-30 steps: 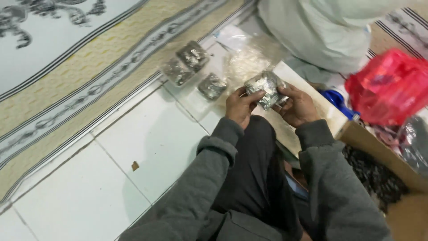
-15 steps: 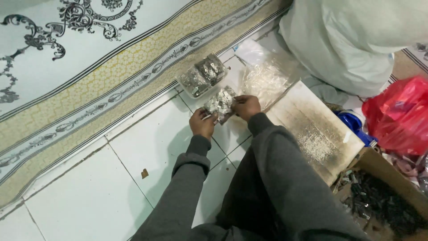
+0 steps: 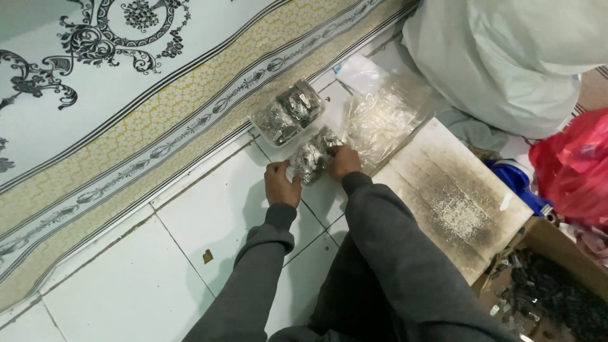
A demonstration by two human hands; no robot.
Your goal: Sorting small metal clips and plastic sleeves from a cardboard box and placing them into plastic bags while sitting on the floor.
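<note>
Packet of small metal parts (image 3: 311, 159) gripped by both left hand (image 3: 282, 183) and right hand (image 3: 343, 161); thin plastic could split, spilling pieces beside stacked packets (image 3: 288, 113) just beyond.

Soft, even, cool light falls from above, with no hard-edged shadows; only a faint dark patch lies on the white floor tiles (image 3: 114, 278) under the grey sleeves (image 3: 405, 253). The clear plastic bags (image 3: 380, 117) and the packet of metal parts (image 3: 311, 158) throw small bright glints. The white sack (image 3: 506, 57) is nearly washed out. Detail is slightly soft throughout, softest in the cardboard box (image 3: 557, 297) at the lower right corner.
</note>
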